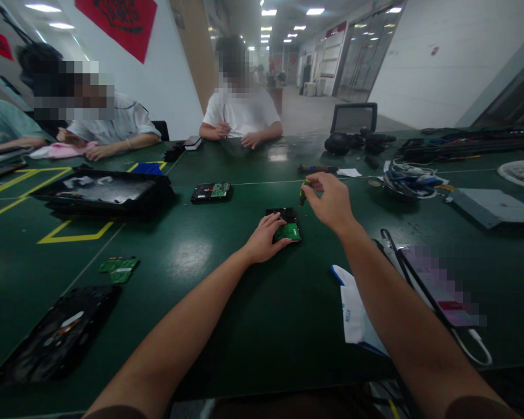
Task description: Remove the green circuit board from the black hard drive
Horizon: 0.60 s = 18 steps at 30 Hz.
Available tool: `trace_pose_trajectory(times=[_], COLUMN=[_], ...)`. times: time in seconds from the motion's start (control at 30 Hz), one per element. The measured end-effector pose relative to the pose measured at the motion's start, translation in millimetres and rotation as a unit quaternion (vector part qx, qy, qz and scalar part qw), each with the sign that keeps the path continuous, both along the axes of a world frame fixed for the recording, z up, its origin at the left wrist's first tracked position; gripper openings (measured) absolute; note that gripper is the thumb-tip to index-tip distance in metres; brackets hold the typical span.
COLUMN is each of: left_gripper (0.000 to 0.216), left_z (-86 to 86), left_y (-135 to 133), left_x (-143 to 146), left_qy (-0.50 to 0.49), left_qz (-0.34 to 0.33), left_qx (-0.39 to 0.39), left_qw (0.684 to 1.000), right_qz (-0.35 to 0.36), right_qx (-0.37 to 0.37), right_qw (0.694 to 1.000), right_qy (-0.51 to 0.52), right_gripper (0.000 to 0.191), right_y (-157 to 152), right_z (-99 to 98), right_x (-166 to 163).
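Note:
A black hard drive (291,231) with a green circuit board on its upper face lies flat on the table in front of me. My left hand (264,240) grips it, with fingers over the far part and the thumb along the near edge. Just to the right and above the drive, my right hand (332,201) pinches a small screwdriver (304,192) with a yellow-green handle. The tool points down and stands apart from the drive; its tip is too small to make out.
Another hard drive (211,192) lies left of centre. Black trays (109,195), a loose green circuit board (119,269) and a dark drive casing (59,334) lie left. A bowl of cables (404,183), metal box (498,206) and white-blue packet (353,308) lie right. People sit opposite.

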<state>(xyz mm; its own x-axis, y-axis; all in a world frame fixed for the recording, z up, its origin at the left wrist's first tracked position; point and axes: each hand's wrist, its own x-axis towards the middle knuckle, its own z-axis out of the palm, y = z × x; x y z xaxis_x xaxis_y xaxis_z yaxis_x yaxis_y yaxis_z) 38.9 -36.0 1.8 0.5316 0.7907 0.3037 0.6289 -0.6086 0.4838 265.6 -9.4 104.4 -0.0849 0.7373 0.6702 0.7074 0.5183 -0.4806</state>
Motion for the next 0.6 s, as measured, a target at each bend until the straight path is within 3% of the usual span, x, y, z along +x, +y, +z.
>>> trace_pose_trajectory(times=[0.6], left_gripper=[0.062], left_z=[-0.7], left_y=[0.9], left_x=[0.0], left_qy=[0.006], left_qz=[0.004], left_qx=[0.000], left_qw=[1.000], right_qz=[-0.007], right_qx=[0.007], right_qw=[1.000], right_qy=[0.010], right_gripper=[0.016], right_y=[1.3], right_z=[-1.9], right_x=[0.0])
